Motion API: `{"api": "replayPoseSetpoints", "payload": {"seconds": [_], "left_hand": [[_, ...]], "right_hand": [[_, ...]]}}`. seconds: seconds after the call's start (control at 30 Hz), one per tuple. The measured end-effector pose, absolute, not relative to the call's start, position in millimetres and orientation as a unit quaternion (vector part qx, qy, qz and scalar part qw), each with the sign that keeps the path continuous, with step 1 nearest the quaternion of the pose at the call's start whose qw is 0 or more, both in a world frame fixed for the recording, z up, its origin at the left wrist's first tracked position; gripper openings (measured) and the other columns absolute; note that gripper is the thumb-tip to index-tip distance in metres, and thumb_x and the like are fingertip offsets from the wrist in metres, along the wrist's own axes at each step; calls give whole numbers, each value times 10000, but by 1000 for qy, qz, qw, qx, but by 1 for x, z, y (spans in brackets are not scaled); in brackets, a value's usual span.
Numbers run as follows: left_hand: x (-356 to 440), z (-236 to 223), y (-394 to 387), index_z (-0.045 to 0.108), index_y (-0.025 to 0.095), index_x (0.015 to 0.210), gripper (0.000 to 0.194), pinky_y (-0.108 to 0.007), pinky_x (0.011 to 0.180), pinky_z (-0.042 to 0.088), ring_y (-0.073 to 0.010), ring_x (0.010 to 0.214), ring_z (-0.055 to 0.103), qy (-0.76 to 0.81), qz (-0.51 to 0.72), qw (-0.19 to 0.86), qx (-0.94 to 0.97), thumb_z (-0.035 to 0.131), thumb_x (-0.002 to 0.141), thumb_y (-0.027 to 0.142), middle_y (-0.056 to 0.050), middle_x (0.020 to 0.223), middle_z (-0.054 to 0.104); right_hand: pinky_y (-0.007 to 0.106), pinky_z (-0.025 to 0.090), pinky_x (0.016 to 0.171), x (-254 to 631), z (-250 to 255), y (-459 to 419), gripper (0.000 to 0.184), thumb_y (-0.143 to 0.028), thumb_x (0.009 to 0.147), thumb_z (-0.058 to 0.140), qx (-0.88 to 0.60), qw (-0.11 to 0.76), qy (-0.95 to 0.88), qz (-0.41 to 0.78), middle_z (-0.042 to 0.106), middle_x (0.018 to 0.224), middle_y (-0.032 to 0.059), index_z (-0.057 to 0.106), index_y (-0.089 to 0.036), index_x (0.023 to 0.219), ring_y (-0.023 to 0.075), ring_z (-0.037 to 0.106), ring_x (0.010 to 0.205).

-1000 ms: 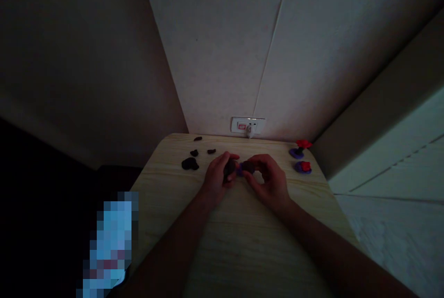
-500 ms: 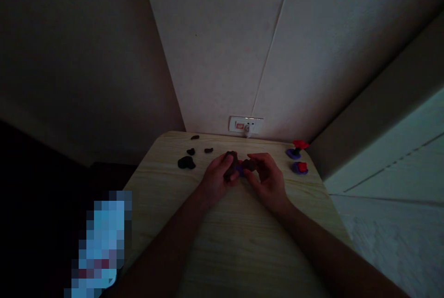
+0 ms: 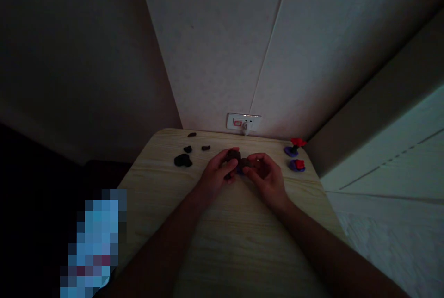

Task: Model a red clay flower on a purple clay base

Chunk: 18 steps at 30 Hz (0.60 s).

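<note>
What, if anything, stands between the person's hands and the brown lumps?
Nothing visible: the left hand holds one brown lump, the right hand pinches another brown lump. A purple piece shows between the hands, below the lumps, partly hidden.

Both forearms bare, angled inward from the bottom edge. Left forearm ends in left hand, fingers curled in a grip, thumb pointing right. Right forearm, right hand mirrored, thumb and fingers bent in a pinch. Fingertips near each other.
</note>
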State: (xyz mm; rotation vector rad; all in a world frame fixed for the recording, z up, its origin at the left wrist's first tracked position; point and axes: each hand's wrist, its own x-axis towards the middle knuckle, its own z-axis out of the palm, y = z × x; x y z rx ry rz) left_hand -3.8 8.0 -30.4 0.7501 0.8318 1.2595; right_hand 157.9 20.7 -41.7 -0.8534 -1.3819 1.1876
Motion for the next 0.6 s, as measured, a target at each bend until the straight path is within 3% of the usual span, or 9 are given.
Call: {"api": "replayPoseSetpoints", "payload": {"seconds": [0.23,0.37,0.5,0.6], "left_hand": [[-7,-37,16,685,140,1001,378,-205,448,347,-62,542,496,401,619,589,330,853,691,277,-15,840,646],[-10,-38,21,643,169,1023,403,-208,428,339,-57,511,497,400,652,556,324,847,719,338,-1,847,639],[-9,-36,21,622,187,1029,416,-202,428,329,-47,509,487,397,657,555,318,848,720,348,6,862,616],[-8,-34,18,624,190,1043,415,-195,426,308,-38,503,471,399,634,578,324,841,706,300,9,876,606]], "right_hand": [[344,569,729,164,-49,30,289,-358,798,768,-405,505,-578,497,732,870,33,643,-224,1021,186,693,758],[377,550,808,171,-48,39,323,-438,837,737,-474,512,-602,388,747,965,88,667,-193,1036,219,693,861],[340,482,654,181,-43,46,329,-469,856,701,-555,454,-655,238,716,829,71,685,-169,990,194,607,683],[332,457,637,186,-43,48,242,-404,848,690,-560,391,-700,209,698,757,51,700,-169,903,181,576,632]]}}
